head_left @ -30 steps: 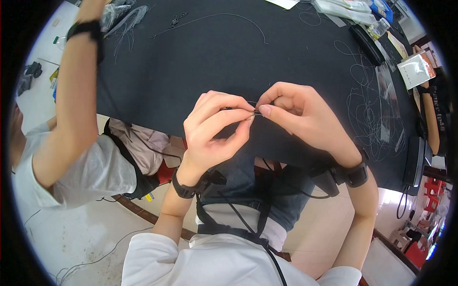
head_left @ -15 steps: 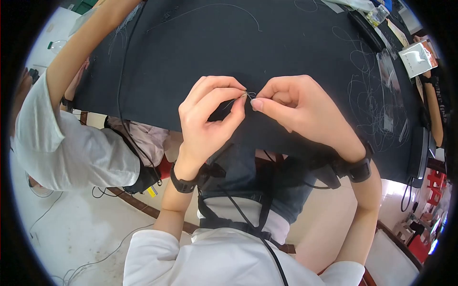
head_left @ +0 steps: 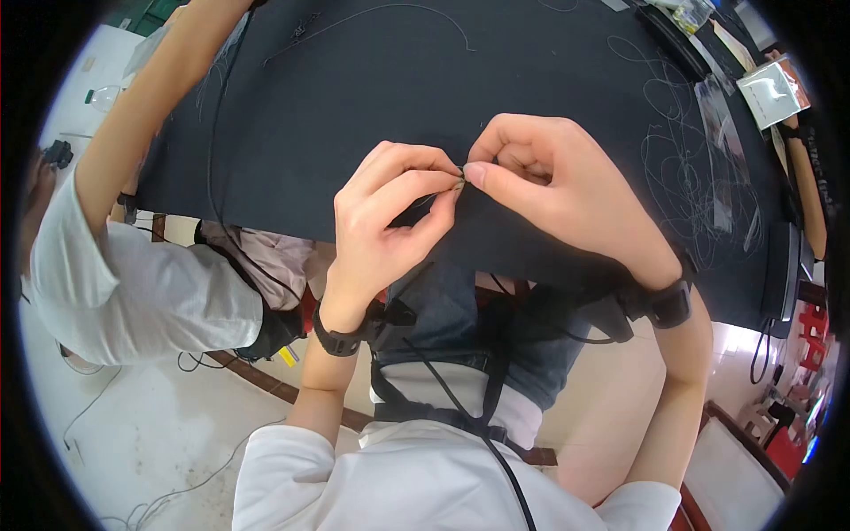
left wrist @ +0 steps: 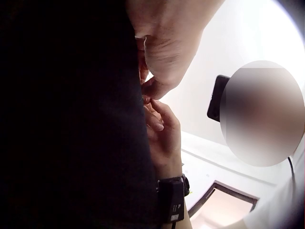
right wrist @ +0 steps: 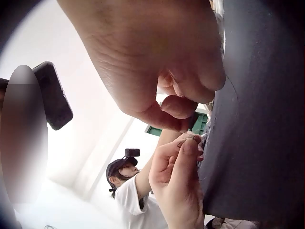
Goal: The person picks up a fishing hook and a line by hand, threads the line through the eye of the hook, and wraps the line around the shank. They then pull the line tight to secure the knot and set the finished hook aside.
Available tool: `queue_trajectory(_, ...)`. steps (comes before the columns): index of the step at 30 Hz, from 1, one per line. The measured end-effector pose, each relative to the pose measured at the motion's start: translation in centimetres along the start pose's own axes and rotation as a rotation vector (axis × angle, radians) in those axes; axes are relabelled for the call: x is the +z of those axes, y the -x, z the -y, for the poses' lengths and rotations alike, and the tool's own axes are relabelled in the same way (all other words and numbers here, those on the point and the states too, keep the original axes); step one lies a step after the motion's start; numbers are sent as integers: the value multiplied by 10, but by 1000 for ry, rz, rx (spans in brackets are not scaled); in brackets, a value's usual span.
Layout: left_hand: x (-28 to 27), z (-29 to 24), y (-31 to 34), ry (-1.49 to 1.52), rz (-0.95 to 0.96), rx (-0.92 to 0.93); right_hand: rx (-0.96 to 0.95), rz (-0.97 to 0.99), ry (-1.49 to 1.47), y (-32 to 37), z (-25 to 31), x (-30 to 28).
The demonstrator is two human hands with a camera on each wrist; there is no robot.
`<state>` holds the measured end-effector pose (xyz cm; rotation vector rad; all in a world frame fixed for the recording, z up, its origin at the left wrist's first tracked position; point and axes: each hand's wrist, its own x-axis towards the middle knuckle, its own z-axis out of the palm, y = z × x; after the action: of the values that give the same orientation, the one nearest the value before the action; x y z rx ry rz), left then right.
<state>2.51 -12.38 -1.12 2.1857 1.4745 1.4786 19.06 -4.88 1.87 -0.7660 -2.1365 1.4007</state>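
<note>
In the head view, both hands meet above the near part of a black table (head_left: pixel 354 88). The left hand (head_left: pixel 385 208) pinches a small thin piece (head_left: pixel 461 177) between thumb and fingers; it looks like fine wire or thread. Opposite it, the right hand (head_left: pixel 567 181) pinches at the same spot with thumb and index finger, its other fingers curled. The fingertips nearly touch and cover most of the piece. In the right wrist view, a thin dark loop (right wrist: pixel 187 140) shows at the left hand's fingertips (right wrist: pixel 188 147).
Tangled clear thread (head_left: pixel 682 177) lies on the table's right side, near plastic strips (head_left: pixel 719 150) and a black case (head_left: pixel 677 44). A curved wire (head_left: pixel 381 9) is at the back. Another person's arm (head_left: pixel 150 97) reaches in at left; a black cable (head_left: pixel 212 150) hangs beside it.
The right hand has moved up and in toward the left fingertips, narrowing the gap between them. The left hand has risen slightly from its earliest position. The neighbour's arm and cable have shifted.
</note>
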Motion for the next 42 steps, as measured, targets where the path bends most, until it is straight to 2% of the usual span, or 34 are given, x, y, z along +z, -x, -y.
queue_trajectory(5,0,3,1,67,20,32,6,-34,9,-2,-3,-2)
queue_trajectory(11,-3,3,0,171,30,-19,5,-22,64,-3,-5,-3)
queue_trajectory(29,-7,6,0,242,103,-30,16,-45,39,-3,-6,1)
queue_trajectory(42,-5,8,1,265,-7,-87,20,-3,87,-3,-4,4)
